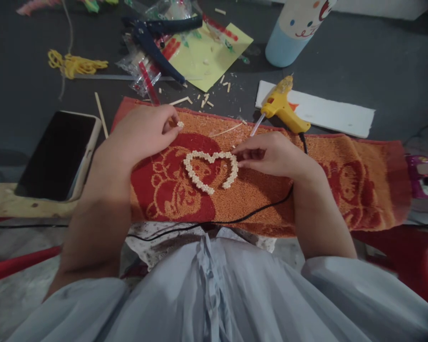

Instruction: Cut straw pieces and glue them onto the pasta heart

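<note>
A heart-shaped outline (193, 177) made of small pale stick pieces lies on the orange and red towel (251, 194). There is a gap in it near its lower tip. My right hand (267, 154) pinches the heart's upper right edge between thumb and fingers. At the heart's upper left, apart from it, my left hand (151, 128) is closed on a small pale cluster (180, 124) of the same kind of pieces. A thin pale stick (226, 129) rests on the towel above the heart.
A yellow glue gun (285, 107) leans on a white strip (335, 111), its black cord (249, 217) crossing the towel. Behind are dark blue cutters (157, 47), yellow paper (199, 66) with stick bits, and a bottle (285, 42). A phone (57, 152) lies left.
</note>
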A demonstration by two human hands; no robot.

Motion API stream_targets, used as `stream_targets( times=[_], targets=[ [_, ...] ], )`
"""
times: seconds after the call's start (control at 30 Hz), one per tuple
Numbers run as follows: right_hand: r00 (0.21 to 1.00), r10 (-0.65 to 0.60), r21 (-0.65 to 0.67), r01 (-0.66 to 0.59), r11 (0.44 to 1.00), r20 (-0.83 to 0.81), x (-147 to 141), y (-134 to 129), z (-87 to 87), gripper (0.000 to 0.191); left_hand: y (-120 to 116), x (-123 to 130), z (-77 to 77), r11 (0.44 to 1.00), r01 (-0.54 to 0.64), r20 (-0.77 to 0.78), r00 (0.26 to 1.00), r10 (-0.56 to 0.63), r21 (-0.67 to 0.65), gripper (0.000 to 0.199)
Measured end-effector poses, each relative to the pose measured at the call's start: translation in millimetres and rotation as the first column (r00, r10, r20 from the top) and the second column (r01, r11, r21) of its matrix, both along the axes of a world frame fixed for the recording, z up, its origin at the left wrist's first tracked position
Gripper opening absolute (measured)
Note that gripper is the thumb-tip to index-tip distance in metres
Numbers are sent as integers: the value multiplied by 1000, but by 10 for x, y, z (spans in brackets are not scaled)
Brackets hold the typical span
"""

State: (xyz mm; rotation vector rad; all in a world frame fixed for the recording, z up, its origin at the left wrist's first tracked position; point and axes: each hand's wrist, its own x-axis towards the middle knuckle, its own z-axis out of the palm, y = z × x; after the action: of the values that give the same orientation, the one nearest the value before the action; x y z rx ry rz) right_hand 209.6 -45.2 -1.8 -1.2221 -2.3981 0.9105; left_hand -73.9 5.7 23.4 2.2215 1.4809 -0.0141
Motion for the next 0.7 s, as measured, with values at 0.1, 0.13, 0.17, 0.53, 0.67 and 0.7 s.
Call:
stream_targets(
  times=[0.1, 0.13, 0.17, 0.53, 0.67, 0.7],
  targets=[
    [1000, -3, 3, 3, 1000, 3, -1, -2, 6, 20, 19, -25, -33, 1000, -18, 48, 999, 18, 7, 33],
    [1000, -3, 4, 3, 1000, 2, -1, -2, 7, 20, 26, -33, -49, 1000, -23, 68, 997, 21, 16, 32],
    [1000, -2, 6, 2, 1000, 0, -1, -1, 7, 19, 32, -39, -64, 999, -22, 85, 996, 20, 24, 31],
    [1000, 10, 7, -10, 1000, 6, 10, 2, -7, 20, 38, -34, -65, 1000, -23, 95, 995, 23, 4, 28],
    [1000, 10, 16, -10, 1000, 10, 8, 2, -5, 19, 37, -30, -59, 1000, -18, 115, 993, 18, -4, 27],
    [1000, 11, 13, -11, 1000, 12, 6, 3, -3, 19, 37, -29, -57, 1000, -16, 115, 993, 16, -2, 27]
  ],
)
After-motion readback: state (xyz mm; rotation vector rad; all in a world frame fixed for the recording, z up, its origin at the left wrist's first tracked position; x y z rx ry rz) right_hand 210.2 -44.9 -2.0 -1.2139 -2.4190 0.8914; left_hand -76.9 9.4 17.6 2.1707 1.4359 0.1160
